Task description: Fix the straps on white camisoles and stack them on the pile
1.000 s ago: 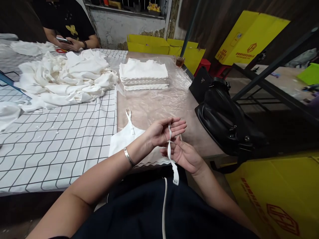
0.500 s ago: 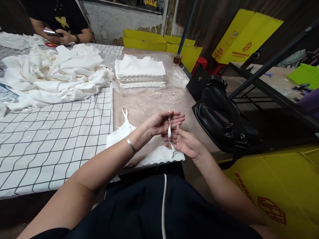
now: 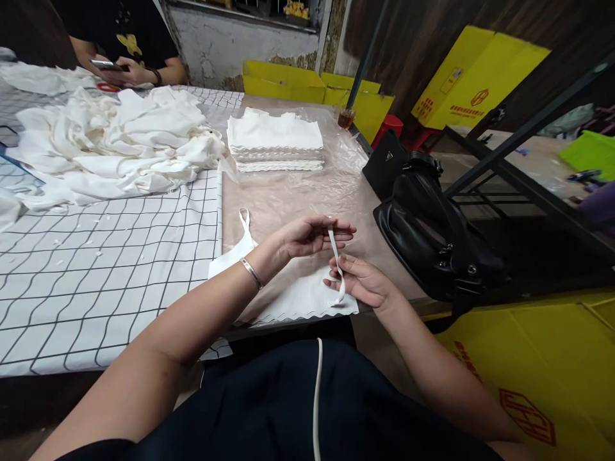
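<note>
A white camisole (image 3: 283, 289) with a wavy-edged hem lies flat at the table's near edge, partly under my left forearm. One of its thin straps forms a loop on the tabletop at the left. The other strap (image 3: 335, 246) is raised and stretched between my hands. My left hand (image 3: 314, 237) holds its upper end near the thumb and index finger, the other fingers extended. Lower down, my right hand (image 3: 361, 282) has thumb and fingers closed on the strap, and the tail hangs over the palm toward the hem.
A neat stack of white garments (image 3: 275, 141) lies farther back. To the left, a heap of white cloth (image 3: 115, 141) covers part of the checked tablecloth (image 3: 120, 275). Black bags (image 3: 427, 224) stand at the right edge, near yellow boxes. Across the table a person (image 3: 125, 45) holds a phone.
My right hand has drawn slightly down and away from my left, its fingers closing on the strap. The strap is now straighter between the hands. The view has shifted a little.
</note>
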{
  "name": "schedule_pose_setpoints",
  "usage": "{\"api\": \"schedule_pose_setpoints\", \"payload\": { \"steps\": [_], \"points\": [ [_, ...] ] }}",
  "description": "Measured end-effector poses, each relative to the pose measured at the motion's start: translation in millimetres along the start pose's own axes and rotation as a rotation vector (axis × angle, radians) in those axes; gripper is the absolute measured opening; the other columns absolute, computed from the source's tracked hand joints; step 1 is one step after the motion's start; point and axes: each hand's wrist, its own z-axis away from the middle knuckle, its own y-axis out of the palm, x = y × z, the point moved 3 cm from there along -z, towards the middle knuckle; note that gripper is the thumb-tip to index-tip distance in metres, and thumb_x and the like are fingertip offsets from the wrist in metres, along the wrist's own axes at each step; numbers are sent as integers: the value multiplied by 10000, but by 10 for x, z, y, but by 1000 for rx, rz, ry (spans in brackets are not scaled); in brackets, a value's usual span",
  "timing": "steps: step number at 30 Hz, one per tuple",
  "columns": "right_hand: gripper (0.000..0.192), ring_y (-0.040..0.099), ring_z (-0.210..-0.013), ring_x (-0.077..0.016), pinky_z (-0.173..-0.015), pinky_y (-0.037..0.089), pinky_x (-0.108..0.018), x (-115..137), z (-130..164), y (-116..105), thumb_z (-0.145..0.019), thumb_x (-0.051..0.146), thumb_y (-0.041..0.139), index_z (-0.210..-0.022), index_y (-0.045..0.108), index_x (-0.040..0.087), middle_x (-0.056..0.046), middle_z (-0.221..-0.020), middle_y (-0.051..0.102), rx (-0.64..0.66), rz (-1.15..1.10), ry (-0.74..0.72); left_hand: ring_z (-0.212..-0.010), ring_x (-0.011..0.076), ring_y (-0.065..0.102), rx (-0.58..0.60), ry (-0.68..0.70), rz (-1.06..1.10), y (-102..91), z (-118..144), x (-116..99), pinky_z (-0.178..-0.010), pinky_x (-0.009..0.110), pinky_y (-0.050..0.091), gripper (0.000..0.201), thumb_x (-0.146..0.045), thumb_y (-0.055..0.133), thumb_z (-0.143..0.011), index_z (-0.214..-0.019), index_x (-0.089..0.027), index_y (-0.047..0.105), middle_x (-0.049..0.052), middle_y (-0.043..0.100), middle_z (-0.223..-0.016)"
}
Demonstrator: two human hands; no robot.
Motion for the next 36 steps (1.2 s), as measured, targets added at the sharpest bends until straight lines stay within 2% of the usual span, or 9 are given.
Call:
{"api": "schedule_pose_setpoints", "payload": {
  "steps": [6, 8, 12, 17, 21, 25, 29, 32, 36],
  "points": [
    [325, 549, -632, -107, -608, 426, -233, 55, 228, -24, -715, 383, 813, -936, 698, 173, 19, -639, 600, 19, 191, -10, -932, 215, 711, -105, 34, 46, -95, -63, -32, -1016, 403, 461, 281, -127, 419, -923, -933, -51, 688, 170, 738, -1017],
    [369, 529, -634, -103, -610, 413, -233, 47, 256, -16, -711, 379, 813, -990, 715, 158, 13, -652, 589, 47, 219, 4, -921, 218, 714, -125, 34, 57, -122, -88, -37, -1007, 401, 470, 278, -123, 419, -922, -925, -47, 686, 173, 739, -988],
    [319, 496, -649, -106, -611, 390, -244, 37, 259, -22, -696, 431, 809, -871, 753, 170, -1, -696, 587, 2, 332, -35, -899, 218, 719, -163, 31, 65, -144, -113, -58, -987, 393, 487, 293, -124, 399, -930, -900, -54, 682, 170, 741, -939],
    [333, 539, -774, -140, -701, 412, -271, 159, 336, 32, -769, 508, 720, -864, 776, 193, -33, -867, 654, -47, 685, -167, -885, 219, 720, -247, 47, 98, -196, -98, -103, -969, 400, 507, 266, -129, 410, -926, -935, -59, 666, 165, 742, -894],
    [323, 576, -743, -133, -655, 427, -251, 225, 425, 30, -787, 470, 714, -874, 773, 165, -48, -853, 697, 71, 762, -31, -838, 213, 725, -312, 19, 83, -278, -98, -93, -914, 379, 541, 243, -118, 425, -913, -964, -59, 655, 161, 741, -873],
    [296, 526, -545, -64, -512, 387, -190, 199, 475, -41, -795, 394, 731, -937, 754, 136, -55, -777, 729, 191, 654, 171, -767, 204, 724, -329, -20, 58, -329, -135, -36, -790, 342, 577, 233, -127, 416, -923, -955, -74, 640, 149, 737, -845],
    [260, 579, -524, -62, -459, 386, -159, 169, 474, -73, -771, 326, 764, -936, 735, 127, -73, -792, 744, 228, 498, 243, -715, 190, 712, -394, -24, 37, -353, -155, -16, -724, 317, 574, 202, -134, 414, -927, -915, -98, 613, 124, 718, -774],
    [234, 637, -598, -88, -487, 433, -166, 191, 428, -70, -732, 280, 797, -905, 720, 144, -74, -851, 747, 152, 344, 190, -686, 198, 694, -458, -58, -184, -351, -64, -58, -724, 331, 557, 146, -165, 487, -896, -856, -118, 620, 113, 707, -748],
    [226, 653, -690, -109, -536, 454, -188, 252, 314, -82, -690, 271, 828, -850, 701, 173, -54, -885, 734, 10, 256, 61, -715, 235, 652, -654, 46, -879, -335, 264, -152, -753, 332, 485, 174, -261, 641, -802, -658, -164, 630, 74, 651, -624]
  ]
}}
